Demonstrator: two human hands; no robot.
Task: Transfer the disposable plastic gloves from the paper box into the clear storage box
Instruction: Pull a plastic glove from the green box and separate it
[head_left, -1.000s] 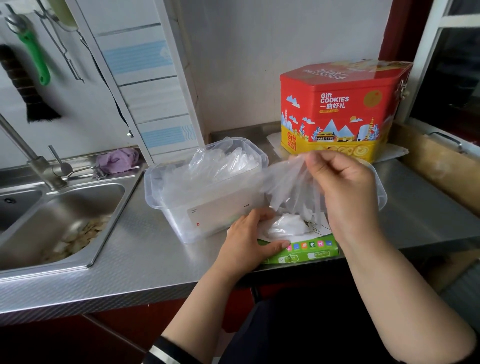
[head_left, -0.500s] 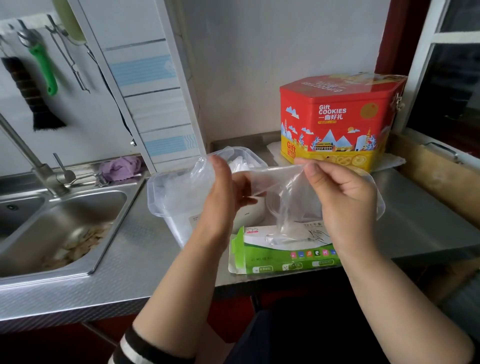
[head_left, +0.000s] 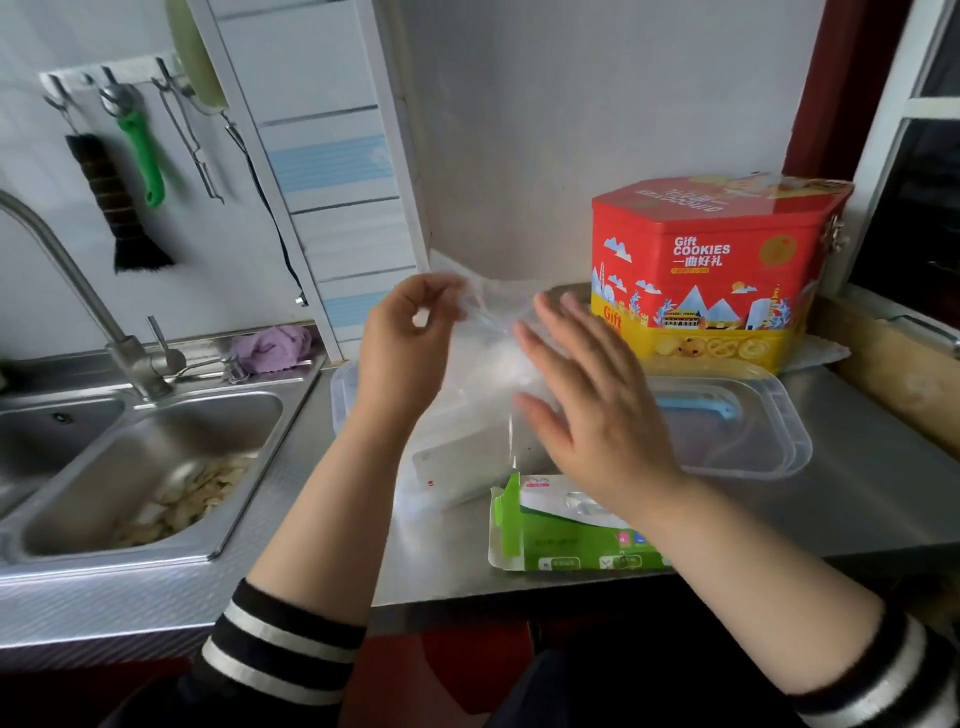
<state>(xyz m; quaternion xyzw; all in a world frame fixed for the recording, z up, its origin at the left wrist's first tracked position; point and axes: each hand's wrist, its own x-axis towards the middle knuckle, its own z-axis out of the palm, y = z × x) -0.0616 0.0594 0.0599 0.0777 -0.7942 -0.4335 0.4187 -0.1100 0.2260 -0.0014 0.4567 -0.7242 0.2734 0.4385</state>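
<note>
Left hand (head_left: 402, 343), frame centre, pinches a clear plastic glove (head_left: 485, 317) above the clear storage box (head_left: 467, 457). Right hand (head_left: 587, 400) open flat, fingers spread against the film. Green paper box (head_left: 561, 540) lies below, lower centre.

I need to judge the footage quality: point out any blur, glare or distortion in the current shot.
Head view: the right hand is smeared by motion blur; the glove in the left hand is a hazy streak; wide-angle bending tilts the window frame; soft glare on the steel counter.
</note>
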